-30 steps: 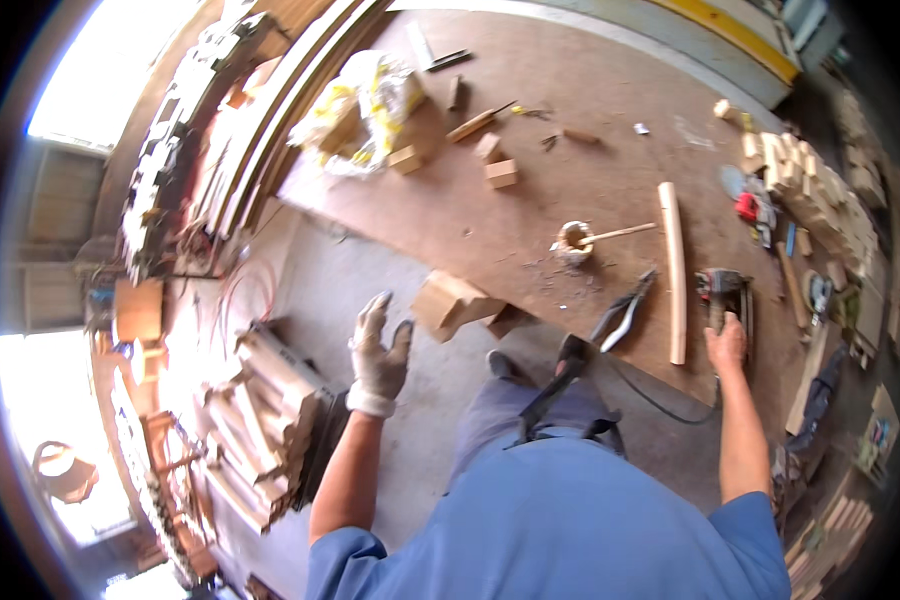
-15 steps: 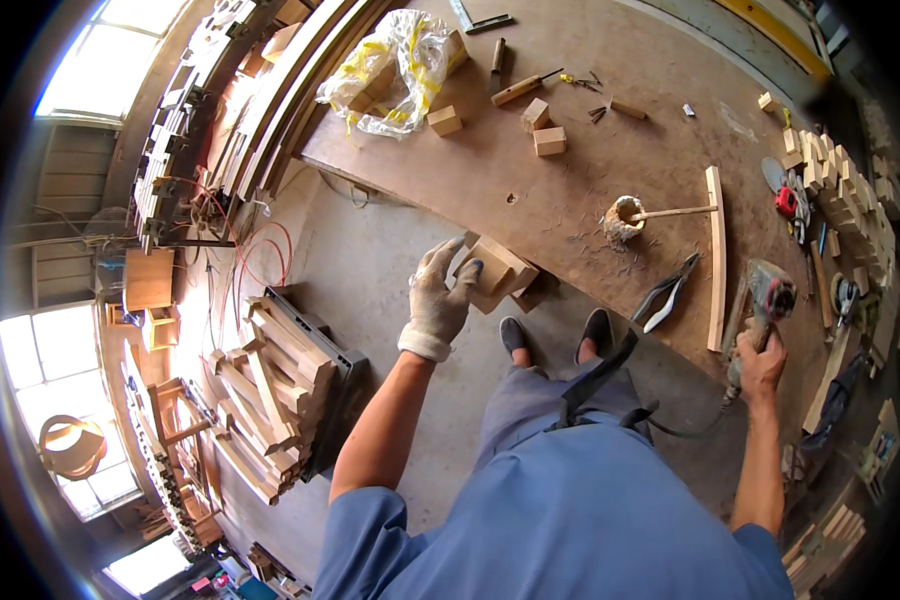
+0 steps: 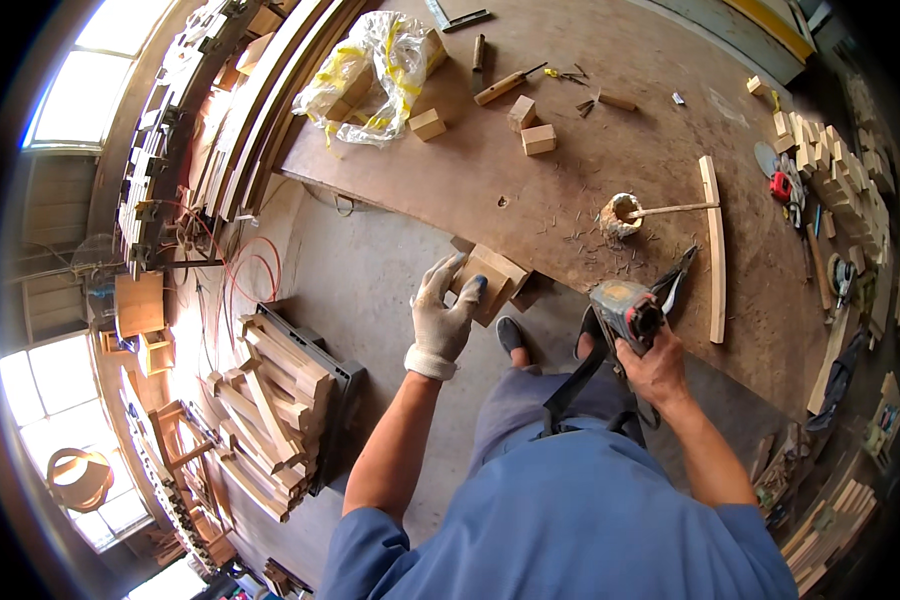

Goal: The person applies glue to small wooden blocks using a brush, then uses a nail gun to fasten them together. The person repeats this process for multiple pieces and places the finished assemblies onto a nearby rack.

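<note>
The gloved fingers (image 3: 448, 275) of the left hand (image 3: 442, 320) are spread and slightly curled, their tips touching the near left face of a wooden block (image 3: 492, 283) that juts off the near edge of the workbench (image 3: 530, 200); they rest against it rather than wrap around it, so the hand is open. The block lies just right of and beyond those fingertips, tilted, with a darker piece beside it on its right. The right hand (image 3: 656, 365), bare, is closed around the body of a small power tool (image 3: 625, 310), held just off the bench's near edge, right of the block and apart from it. Farther out on the bench lie a curved wooden strip (image 3: 712, 250), a round pot with a stick (image 3: 622, 213) in it, a few small wood cubes (image 3: 530, 128) and a crumpled plastic bag (image 3: 370, 70) at the far left. To the left, on the floor, stands a crate of stacked timber offcuts (image 3: 275, 410).
</note>
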Action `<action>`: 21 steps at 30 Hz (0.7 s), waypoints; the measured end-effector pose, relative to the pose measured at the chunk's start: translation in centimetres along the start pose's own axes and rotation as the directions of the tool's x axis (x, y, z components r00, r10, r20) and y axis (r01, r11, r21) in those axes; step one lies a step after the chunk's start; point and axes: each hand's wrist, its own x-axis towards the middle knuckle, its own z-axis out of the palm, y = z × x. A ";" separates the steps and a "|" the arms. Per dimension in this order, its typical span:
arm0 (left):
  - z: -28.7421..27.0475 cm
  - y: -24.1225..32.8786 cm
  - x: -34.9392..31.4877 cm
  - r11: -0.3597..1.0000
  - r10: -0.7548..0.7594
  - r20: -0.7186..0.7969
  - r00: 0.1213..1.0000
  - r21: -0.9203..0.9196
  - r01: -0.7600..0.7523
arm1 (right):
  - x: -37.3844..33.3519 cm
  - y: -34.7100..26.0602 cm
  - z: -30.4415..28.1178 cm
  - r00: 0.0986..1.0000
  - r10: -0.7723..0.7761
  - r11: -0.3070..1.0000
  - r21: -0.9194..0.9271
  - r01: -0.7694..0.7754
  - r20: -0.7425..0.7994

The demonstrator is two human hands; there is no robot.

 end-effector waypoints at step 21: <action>0.4 0.0 -0.6 0.987 -0.131 0.045 0.990 -0.086 0.134 | 2.5 -1.2 -0.3 0.962 0.069 0.996 0.039 -0.083 0.264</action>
